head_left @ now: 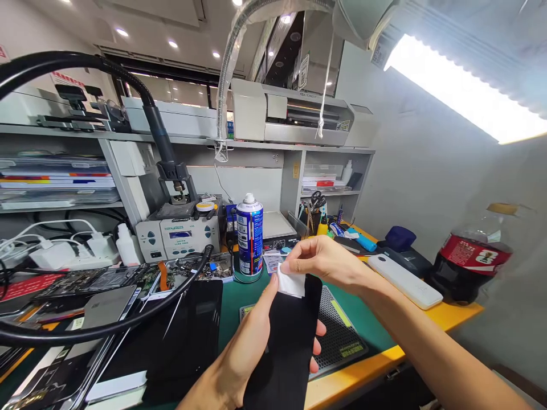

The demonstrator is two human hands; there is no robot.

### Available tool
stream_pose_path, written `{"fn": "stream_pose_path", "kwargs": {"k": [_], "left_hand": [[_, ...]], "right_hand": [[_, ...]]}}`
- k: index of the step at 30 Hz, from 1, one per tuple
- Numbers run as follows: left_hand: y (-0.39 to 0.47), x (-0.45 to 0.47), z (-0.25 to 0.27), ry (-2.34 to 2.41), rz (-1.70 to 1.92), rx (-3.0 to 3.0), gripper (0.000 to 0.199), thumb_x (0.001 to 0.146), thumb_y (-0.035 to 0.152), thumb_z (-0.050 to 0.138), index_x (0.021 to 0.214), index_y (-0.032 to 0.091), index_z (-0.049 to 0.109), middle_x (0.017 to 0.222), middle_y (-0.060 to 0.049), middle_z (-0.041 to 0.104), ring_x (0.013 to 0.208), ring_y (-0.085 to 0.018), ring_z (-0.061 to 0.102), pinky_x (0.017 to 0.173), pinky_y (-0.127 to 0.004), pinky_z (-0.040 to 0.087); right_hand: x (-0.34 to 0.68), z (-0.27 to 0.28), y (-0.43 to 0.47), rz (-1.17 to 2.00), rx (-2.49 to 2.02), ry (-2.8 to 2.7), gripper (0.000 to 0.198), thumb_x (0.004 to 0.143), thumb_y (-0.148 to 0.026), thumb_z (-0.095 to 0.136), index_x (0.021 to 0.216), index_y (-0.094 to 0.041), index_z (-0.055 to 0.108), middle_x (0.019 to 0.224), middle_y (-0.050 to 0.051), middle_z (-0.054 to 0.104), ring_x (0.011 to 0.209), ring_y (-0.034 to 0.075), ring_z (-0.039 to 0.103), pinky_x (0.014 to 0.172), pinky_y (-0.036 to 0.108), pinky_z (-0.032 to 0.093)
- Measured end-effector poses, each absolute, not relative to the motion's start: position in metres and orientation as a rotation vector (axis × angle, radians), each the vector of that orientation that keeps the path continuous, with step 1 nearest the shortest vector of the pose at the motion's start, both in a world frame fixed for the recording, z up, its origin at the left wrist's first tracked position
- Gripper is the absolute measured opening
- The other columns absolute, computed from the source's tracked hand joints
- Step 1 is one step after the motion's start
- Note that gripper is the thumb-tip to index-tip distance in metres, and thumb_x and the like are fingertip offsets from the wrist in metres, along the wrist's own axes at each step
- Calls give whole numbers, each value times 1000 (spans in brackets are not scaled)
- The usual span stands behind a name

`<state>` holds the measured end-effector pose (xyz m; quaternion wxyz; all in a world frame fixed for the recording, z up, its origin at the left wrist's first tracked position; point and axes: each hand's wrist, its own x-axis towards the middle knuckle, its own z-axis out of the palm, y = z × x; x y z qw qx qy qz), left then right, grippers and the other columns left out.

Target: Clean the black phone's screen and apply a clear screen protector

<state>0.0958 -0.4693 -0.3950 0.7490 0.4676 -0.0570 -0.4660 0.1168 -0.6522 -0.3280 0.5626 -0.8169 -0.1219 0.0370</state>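
Note:
My left hand (252, 333) is wrapped round a long, flat, black phone-like panel (286, 341). Its thumb lies along the left edge, and fingertips show past the right edge. At the panel's upper end, my right hand (318, 259) pinches a folded white wipe (292, 285) against the dark surface. The wipe covers the upper left corner of the panel. Beneath them lies a black perforated mat (339, 324) with yellow markings, on a green work mat (376, 324).
A blue spray can (249, 236) stands behind my hands. To the left are a soldering station (182, 236), a black hose (128, 330) and opened devices. On the right, a white phone (404, 280) lies by a cola bottle (470, 262). A bright lamp (465, 85) hangs overhead.

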Motion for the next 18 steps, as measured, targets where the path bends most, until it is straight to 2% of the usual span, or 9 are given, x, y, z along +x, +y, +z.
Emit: {"fn": "stream_pose_path", "kwargs": {"k": [6,12,18], "left_hand": [[-468,96,-396,-182,-949,989,98,83,89,31,95,3,76,83,-17,70,65,-23,66,67,-32,50],[-467,98,-394,-206,-924,908,95,85,88,29,94,6,75,85,-17,71,64,-24,68,67,-33,52],[-468,98,-395,-234,-912,877,94,86,87,29,97,5,74,87,-18,71,61,-23,67,66,-35,53]], "right_hand": [[118,-326,-644,73,-1939,-297,29,75,-46,81,82,-18,74,82,1,71,76,17,62,70,27,46],[112,-331,-661,1,-2016,-234,43,73,-46,85,103,-18,73,102,7,72,95,22,64,82,31,49],[110,-335,-666,-61,-2134,-202,53,77,-55,80,116,-19,70,120,10,70,112,28,64,93,36,49]]}}
